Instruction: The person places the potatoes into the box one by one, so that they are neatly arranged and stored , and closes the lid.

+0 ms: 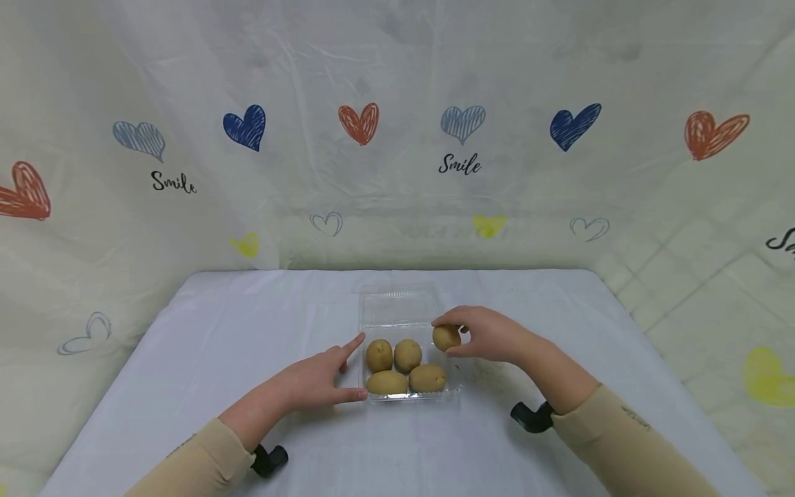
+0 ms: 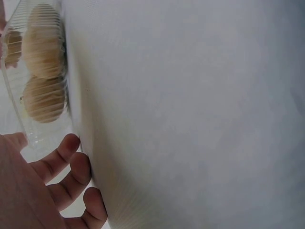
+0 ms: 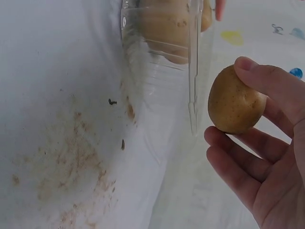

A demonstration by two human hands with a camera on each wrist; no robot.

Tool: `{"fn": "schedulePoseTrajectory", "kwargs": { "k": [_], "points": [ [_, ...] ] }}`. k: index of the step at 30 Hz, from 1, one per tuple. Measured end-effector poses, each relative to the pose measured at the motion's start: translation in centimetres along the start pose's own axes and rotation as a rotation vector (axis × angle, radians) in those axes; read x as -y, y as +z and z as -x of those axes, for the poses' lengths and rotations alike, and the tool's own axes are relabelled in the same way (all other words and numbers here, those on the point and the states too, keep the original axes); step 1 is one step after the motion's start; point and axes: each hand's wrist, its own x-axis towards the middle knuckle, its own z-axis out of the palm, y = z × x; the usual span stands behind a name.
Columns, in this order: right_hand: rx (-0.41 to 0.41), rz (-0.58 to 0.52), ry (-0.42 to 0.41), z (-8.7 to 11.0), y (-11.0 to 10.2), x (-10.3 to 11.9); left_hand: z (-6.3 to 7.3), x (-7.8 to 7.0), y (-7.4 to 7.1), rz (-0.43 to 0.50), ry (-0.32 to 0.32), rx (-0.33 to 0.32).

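Observation:
A clear plastic clamshell box (image 1: 456,391) lies on the table with its lid (image 1: 399,306) folded back. Inside are several potatoes (image 1: 408,355), two at the front and two behind them. My right hand (image 1: 491,335) pinches another potato (image 3: 237,99) between thumb and fingers, over the box's back right corner. In the right wrist view that potato is beyond the box's rim. My left hand (image 1: 317,378) reaches to the box's left side, index finger and thumb spread along the wall. Its other fingers (image 2: 71,183) bend loosely by the tablecloth, with nothing in them.
Brown dirt smudges and crumbs (image 3: 78,162) mark the white tablecloth (image 1: 310,449) to the right of the box. Behind the table hangs a pale curtain (image 1: 397,62) printed with hearts and the word Smile. Dark camera mounts (image 1: 533,417) stick out from both wrists.

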Motion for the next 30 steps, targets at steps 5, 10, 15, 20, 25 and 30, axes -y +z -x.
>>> {"fn": "schedulePoseTrajectory", "kwargs": {
  "k": [5,10,15,20,25,30],
  "points": [
    [0.003,0.038,-0.033,-0.2,0.5,0.2,0.0,0.1,0.1,0.000,0.007,-0.003],
    [0.028,0.083,-0.031,-0.6,1.0,0.6,-0.1,0.2,0.1,0.005,0.009,-0.004],
    [0.056,0.141,-0.036,-1.1,1.5,0.8,0.0,0.2,0.1,0.009,0.012,-0.005],
    [0.073,0.197,-0.050,-1.5,2.0,0.9,0.0,0.2,0.1,0.011,0.022,-0.006],
    [0.097,0.216,-0.054,-1.5,2.2,1.2,0.0,0.2,0.1,0.004,0.023,-0.006],
    [0.117,0.218,-0.044,-1.6,2.2,1.4,0.1,0.2,0.1,-0.003,0.014,-0.005]
  ]
}}
